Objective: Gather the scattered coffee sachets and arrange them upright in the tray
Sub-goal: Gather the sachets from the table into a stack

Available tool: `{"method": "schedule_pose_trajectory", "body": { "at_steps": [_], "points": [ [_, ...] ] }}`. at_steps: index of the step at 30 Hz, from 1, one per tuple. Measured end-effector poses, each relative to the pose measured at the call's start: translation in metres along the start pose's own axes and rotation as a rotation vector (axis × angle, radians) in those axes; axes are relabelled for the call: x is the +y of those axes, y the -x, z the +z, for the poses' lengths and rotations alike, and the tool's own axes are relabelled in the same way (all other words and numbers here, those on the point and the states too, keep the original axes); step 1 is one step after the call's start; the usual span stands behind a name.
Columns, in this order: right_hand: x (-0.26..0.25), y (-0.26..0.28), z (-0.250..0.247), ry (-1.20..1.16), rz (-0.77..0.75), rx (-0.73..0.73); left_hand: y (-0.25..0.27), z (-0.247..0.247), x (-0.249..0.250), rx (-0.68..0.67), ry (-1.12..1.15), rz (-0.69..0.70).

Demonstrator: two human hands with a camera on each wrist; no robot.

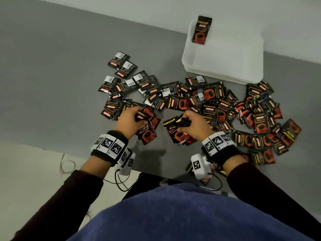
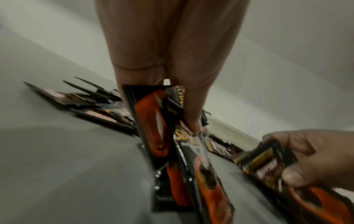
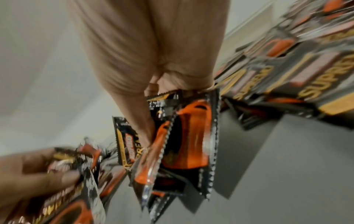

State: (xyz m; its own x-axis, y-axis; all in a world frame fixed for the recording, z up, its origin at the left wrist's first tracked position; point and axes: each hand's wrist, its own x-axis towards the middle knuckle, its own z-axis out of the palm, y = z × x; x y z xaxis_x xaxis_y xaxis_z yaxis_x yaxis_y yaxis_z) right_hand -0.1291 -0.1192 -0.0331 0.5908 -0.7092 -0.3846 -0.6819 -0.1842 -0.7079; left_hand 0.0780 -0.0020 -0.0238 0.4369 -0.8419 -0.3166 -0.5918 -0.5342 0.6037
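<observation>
Gripping a fan of sachets each, the left hand [image 1: 129, 121] and right hand [image 1: 194, 125] work low over the grey surface [image 1: 60, 84]. Scattered coffee sachets [image 1: 217, 101] sprawl beyond, white tray [image 1: 224, 73] toward the far edge, one sachet [image 1: 201, 30] leaning inside it.

bare indoor recording space: grey floor covering [image 1: 52, 66], plain white wall [image 1: 260, 11], marker-tagged wristbands [image 1: 111, 145], trailing cables [image 1: 121, 181].
</observation>
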Motion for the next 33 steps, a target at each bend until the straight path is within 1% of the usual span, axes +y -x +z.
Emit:
{"method": "schedule_pose_trajectory", "body": {
  "at_steps": [2, 5, 10, 13, 16, 19, 21, 23, 25, 27, 28, 29, 31, 33],
  "points": [
    [0.007, 0.003, -0.009, -0.106, 0.005, 0.071, -0.006, 0.011, 0.008, 0.029, -0.071, 0.007],
    [0.012, 0.006, -0.017, -0.203, -0.009, 0.145, -0.009, 0.022, 0.012, 0.062, -0.261, 0.035],
    [0.014, 0.009, -0.021, -0.486, -0.049, 0.247, -0.011, 0.027, 0.011, 0.062, -0.286, 0.028],
    [0.014, 0.010, -0.019, -0.491, -0.080, 0.255, -0.013, 0.024, 0.012, 0.054, -0.310, -0.011],
    [0.017, 0.006, -0.016, -0.455, -0.067, 0.259, -0.013, 0.018, 0.011, 0.072, -0.223, -0.019],
    [0.018, 0.000, -0.014, -0.505, -0.039, 0.273, -0.008, 0.002, 0.007, 0.071, -0.160, -0.047],
    [0.014, -0.006, -0.014, -0.513, -0.035, 0.298, -0.001, -0.011, 0.007, 0.073, -0.076, -0.025],
    [0.007, -0.013, -0.015, -0.523, -0.046, 0.325, 0.007, -0.021, 0.011, 0.077, 0.050, 0.075],
    [-0.005, -0.017, -0.014, -0.544, -0.098, 0.342, 0.014, -0.022, 0.022, 0.103, 0.077, 0.238],
    [-0.019, -0.017, -0.010, -0.575, -0.178, 0.323, 0.018, -0.010, 0.034, 0.163, 0.088, 0.389],
    [-0.024, -0.017, -0.006, -0.598, -0.208, 0.300, 0.019, -0.001, 0.040, 0.203, 0.107, 0.435],
    [-0.026, -0.016, -0.001, -0.634, -0.212, 0.269, 0.019, 0.010, 0.044, 0.246, 0.138, 0.452],
    [-0.024, -0.013, 0.009, -0.758, -0.157, 0.208, 0.017, 0.032, 0.049, 0.308, 0.229, 0.429],
    [-0.015, -0.009, 0.014, -0.901, -0.062, 0.137, 0.014, 0.051, 0.049, 0.310, 0.307, 0.360]
  ]
}}
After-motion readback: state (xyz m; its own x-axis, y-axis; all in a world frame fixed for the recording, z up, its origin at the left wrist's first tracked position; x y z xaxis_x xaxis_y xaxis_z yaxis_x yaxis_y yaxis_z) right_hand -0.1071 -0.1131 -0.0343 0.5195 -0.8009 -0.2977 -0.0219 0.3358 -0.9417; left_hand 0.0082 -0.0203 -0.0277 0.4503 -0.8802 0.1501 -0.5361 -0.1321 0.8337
